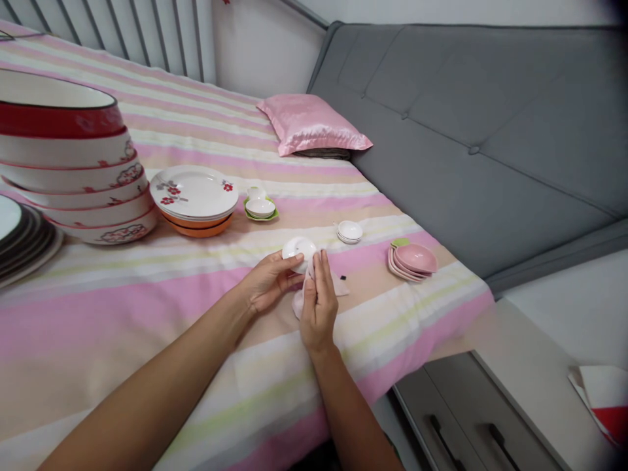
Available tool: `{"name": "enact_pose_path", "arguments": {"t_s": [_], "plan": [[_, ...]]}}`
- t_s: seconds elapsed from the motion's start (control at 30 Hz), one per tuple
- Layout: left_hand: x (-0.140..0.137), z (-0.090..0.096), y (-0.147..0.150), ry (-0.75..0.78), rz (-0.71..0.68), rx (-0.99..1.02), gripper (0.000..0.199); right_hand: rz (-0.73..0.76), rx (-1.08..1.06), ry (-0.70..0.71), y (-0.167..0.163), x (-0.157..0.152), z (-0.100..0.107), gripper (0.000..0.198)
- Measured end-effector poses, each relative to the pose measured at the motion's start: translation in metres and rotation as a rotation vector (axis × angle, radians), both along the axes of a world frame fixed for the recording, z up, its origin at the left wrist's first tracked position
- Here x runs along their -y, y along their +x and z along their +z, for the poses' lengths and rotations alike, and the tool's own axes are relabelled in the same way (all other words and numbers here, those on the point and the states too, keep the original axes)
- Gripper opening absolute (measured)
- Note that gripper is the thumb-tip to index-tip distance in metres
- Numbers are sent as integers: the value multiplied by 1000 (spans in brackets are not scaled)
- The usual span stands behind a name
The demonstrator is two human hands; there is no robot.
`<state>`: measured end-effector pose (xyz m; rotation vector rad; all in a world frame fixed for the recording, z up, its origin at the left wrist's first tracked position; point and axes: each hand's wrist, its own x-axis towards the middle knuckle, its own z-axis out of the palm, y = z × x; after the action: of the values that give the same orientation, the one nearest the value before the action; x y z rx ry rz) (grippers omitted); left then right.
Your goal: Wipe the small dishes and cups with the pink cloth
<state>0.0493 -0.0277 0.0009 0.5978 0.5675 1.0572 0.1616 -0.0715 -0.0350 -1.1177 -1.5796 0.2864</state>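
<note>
Between my hands is a small white dish (293, 247), raised a little over the striped bedspread. My left hand (271, 280) grips it from the left, thumb across its face. At its right side my right hand (320, 302) presses a pale pink cloth (338, 284) against the dish, fingers closed together. Part of the cloth hangs below and right of my fingers, with a small dark patch near it. Just beyond, to the right, sits a little stack of similar white dishes (350, 231).
Pink dishes (416, 259) are stacked near the bed's right edge. Green and white dishes (260, 208), flowered plates (193, 190) over orange bowls, tall stacked bowls (118, 190) and dark-rimmed plates (36, 242) stand left. A pink pillow (314, 124) lies by the grey headboard (456, 118).
</note>
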Motion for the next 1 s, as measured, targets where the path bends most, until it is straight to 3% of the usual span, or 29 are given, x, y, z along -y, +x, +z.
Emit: {"name": "enact_pose_path", "arguments": {"t_s": [0.2,0.4,0.73,1.0], "plan": [[1,4,-2,-36,-5,-119,17,-33,-3,18,-1,2,0,45],[-1,0,-4,53,-45,-258,9,18,-11,9,0,4,3,45],[-1,2,-15,51,-248,-358,15,117,-10,-34,3,3,2,40],[-4,1,-9,-7,-102,-355,29,-63,-110,-28,4,-3,-2,38]]}}
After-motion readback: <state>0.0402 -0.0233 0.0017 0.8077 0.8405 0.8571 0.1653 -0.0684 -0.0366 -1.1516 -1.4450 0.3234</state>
